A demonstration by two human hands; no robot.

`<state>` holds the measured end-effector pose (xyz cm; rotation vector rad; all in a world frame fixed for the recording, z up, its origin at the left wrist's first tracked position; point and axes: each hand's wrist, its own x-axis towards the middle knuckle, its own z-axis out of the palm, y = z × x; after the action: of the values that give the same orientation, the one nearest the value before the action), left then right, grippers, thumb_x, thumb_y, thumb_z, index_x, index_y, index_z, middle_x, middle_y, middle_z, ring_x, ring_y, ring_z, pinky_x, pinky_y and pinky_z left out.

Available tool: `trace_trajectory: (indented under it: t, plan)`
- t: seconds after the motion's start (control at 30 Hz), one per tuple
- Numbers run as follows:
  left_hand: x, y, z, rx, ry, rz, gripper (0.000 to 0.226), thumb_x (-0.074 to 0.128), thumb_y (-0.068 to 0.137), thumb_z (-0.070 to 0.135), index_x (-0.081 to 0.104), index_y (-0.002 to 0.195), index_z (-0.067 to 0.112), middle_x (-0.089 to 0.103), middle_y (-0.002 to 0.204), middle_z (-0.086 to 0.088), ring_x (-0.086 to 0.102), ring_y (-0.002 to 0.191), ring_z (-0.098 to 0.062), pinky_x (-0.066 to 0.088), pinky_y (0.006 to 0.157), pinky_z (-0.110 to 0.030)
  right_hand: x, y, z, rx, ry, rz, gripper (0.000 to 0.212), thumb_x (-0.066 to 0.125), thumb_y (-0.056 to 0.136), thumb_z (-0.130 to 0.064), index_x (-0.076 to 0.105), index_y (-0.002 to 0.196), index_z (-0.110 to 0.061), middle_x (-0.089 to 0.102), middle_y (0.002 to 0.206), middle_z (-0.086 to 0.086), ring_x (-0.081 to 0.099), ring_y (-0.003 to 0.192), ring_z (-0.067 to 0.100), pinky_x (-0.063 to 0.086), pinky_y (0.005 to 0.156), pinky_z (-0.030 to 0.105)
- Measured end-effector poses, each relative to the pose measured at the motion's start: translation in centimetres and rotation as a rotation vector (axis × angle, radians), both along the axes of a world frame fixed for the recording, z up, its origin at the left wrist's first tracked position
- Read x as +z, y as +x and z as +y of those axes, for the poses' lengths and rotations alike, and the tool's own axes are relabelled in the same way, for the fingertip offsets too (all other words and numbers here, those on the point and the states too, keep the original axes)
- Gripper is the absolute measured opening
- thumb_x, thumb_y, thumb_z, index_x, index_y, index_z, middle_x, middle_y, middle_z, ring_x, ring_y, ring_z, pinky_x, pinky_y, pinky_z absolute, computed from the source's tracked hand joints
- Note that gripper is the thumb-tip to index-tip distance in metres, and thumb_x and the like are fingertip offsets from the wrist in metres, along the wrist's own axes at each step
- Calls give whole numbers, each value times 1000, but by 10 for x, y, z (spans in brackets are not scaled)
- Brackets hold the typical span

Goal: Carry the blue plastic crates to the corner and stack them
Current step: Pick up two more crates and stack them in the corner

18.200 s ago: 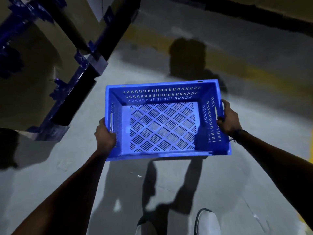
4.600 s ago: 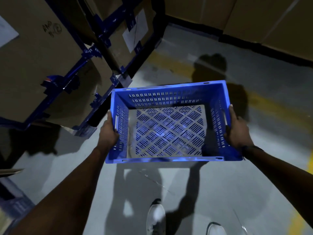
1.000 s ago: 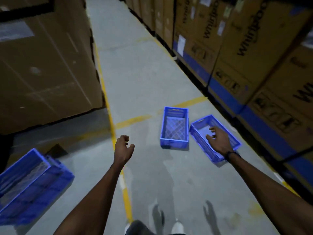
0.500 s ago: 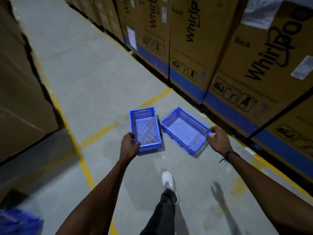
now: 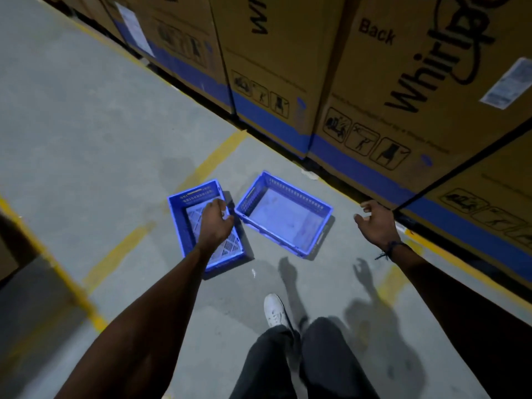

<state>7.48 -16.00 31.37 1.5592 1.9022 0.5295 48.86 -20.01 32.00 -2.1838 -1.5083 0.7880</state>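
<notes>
Two blue plastic crates sit side by side on the grey concrete floor. The left crate has a slotted lattice bottom; my left hand hovers over it, fingers loosely curled, holding nothing. The right crate has perforated walls and lies at an angle to the first. My right hand is held out to the right of that crate, fingers spread, empty, apart from its rim.
A row of tall cardboard appliance boxes with blue bands lines the right side, close behind the crates. Yellow floor lines cross the aisle. My legs and a white shoe are just below the crates. A dark box edge stands at left.
I have stepped closer to the two crates, which now look larger. My left hand moved forward over the left crate; my right hand shifted right, away from the right crate's rim.
</notes>
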Motion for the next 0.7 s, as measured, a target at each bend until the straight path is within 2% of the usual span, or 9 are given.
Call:
trace_trajectory:
  t: [0.13,0.27,0.4,0.5,0.57,0.63,0.7]
  plan:
    - [-15,15,57,-61,-32,-3,23,65,76,13,51,91,4,60,94,-15,58,87,-33,48,75,-45,-25,8,33,-50,-31,25,35,67,86,-23,56,114,-5,64,109,15,59,77,20,45,75,32]
    - [-41,31,107,-136,-107,33,27,61,74,15,55,95,0,59,92,-14,58,90,-33,41,71,-35,-59,15,61,-125,-92,78,34,69,84,-23,57,111,-5,65,105,16,66,93,29,51,83,40]
    - [-78,44,150,-176,-184,77,30,64,80,14,58,105,-2,65,98,-20,61,94,-33,42,75,-32,-107,16,83,-219,-158,89,32,71,81,-20,61,107,-4,70,101,14,66,97,30,47,91,34]
    - [-114,52,182,-225,-259,91,48,58,73,31,60,108,0,68,100,-17,64,94,-32,51,79,-39,-151,22,102,-266,-240,124,31,71,81,-21,62,107,-7,70,102,13,66,98,29,43,85,25]
    - [-153,50,208,-261,-306,91,51,53,68,40,62,105,5,69,99,-12,66,93,-28,55,79,-41,-181,26,114,-308,-285,184,31,70,83,-23,61,109,-8,69,101,13,65,93,26,42,81,24]
    - [-195,48,232,-274,-335,129,54,48,63,46,62,100,8,68,97,-9,66,91,-26,56,77,-38,-217,28,123,-340,-309,201,31,70,84,-22,61,110,-8,68,96,12,64,88,25,47,81,29]
    - [-245,42,254,-274,-370,157,57,48,63,47,62,99,5,68,96,-13,65,89,-28,51,72,-33,-264,28,128,-364,-356,226,32,71,82,-24,62,109,-10,71,94,14,68,90,31,52,90,41]
